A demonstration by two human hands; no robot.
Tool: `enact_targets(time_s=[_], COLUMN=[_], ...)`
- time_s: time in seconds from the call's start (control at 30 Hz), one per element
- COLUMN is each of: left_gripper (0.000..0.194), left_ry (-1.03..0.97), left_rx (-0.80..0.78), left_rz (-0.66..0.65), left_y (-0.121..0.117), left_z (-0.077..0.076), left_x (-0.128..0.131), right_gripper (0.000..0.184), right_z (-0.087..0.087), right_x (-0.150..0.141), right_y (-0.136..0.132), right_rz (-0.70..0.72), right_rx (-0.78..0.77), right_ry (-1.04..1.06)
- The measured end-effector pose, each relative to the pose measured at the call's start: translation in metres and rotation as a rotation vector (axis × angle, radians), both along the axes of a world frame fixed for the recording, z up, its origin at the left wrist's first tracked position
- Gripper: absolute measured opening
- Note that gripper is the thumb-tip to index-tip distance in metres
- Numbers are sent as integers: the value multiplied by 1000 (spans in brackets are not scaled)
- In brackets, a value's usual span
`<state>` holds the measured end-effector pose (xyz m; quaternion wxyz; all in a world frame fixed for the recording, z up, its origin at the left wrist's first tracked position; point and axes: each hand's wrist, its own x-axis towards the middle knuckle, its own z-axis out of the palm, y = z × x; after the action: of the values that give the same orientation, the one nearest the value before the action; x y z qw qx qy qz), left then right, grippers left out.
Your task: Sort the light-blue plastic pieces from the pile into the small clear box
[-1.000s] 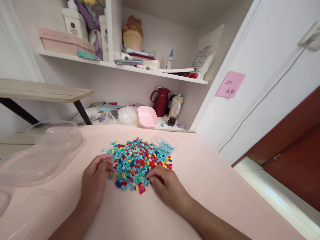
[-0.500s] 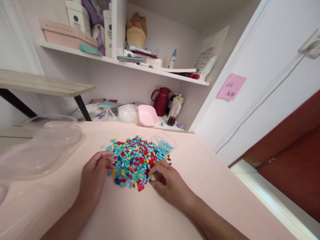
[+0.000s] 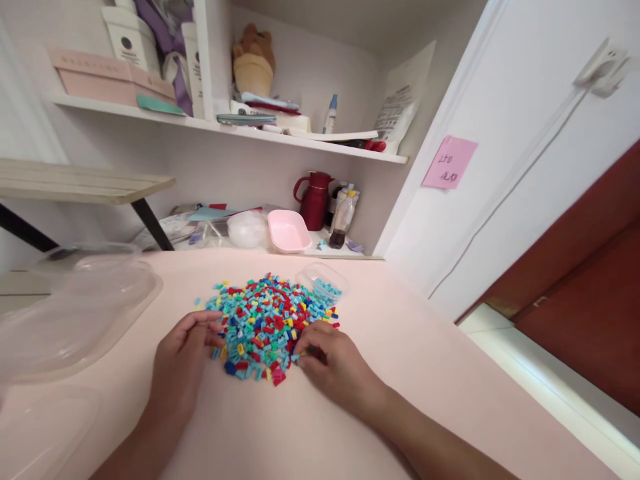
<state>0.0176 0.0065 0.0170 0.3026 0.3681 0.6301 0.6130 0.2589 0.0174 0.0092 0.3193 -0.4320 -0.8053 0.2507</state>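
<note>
Small toy building bricks (image 3: 270, 313) in light blue, red, yellow, green and dark blue lie in a loose pile on the pink tabletop (image 3: 240, 433). My right hand (image 3: 335, 360) is at the pile's near right edge, its thumb and forefinger pinched around a light blue brick (image 3: 295, 358). At the left edge, my left hand (image 3: 185, 353) rests with fingers loosely bent and apart, touching the outer bricks; nothing shows in it. Behind the pile on the right, a small clear plastic tub (image 3: 333, 275) leans tilted, with light blue bricks inside.
Clear plastic containers (image 3: 75, 320) stand on the left, beside a wooden stand (image 3: 85, 180). At the back are a pink tray (image 3: 290, 233), a dark red jug (image 3: 315, 200) and a bottle (image 3: 343, 220). A shelf (image 3: 300, 141) runs above them.
The camera view has shifted slightly. My right thumb and forefinger have closed together at the pile's edge on a light blue brick. My left hand stays by the pile's left side.
</note>
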Motion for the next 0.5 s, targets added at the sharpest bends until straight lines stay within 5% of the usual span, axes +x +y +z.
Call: enact_targets(time_s=[0.23, 0.37, 0.5], left_gripper=[25, 29, 29], left_ry=[-4, 26, 29], left_rx=[-50, -67, -67], left_rz=[11, -19, -21], left_y=[-1, 0, -2], left_z=[-6, -8, -1], left_x=[-4, -7, -3], right_gripper=[5, 22, 27], right_z=[8, 17, 21], right_x=[10, 28, 43], right_y=[15, 27, 47], right_rz=[-133, -282, -456], right_rx=[-120, -98, 34], right_ry=[314, 581, 596])
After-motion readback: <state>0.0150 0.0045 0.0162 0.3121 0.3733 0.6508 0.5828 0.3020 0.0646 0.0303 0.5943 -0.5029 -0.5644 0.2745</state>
